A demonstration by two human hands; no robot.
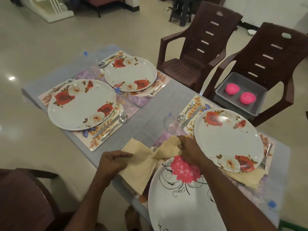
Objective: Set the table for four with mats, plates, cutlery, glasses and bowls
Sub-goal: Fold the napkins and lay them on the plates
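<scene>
Both hands hold a cream napkin (141, 165) at the table's near edge: my left hand (112, 161) grips its left side, my right hand (190, 150) pinches its right end. A fork (155, 147) lies partly under the cloth. Right of it sits a white plate with a pink flower (180, 202). Three rose-patterned plates rest on floral mats: one at the right (228, 139), one at the left (81, 105), one farther back (130, 74). Knives, spoons and forks lie beside these plates. Clear glasses stand by the right plate (171, 124) and between the left plates (122, 95).
Two brown plastic chairs stand right of the table; the nearer one (270, 64) carries a grey tray (240, 94) with two pink bowls (232, 88). Another brown chair (25, 197) is at the lower left. A second cream napkin (248, 178) lies under the right plate.
</scene>
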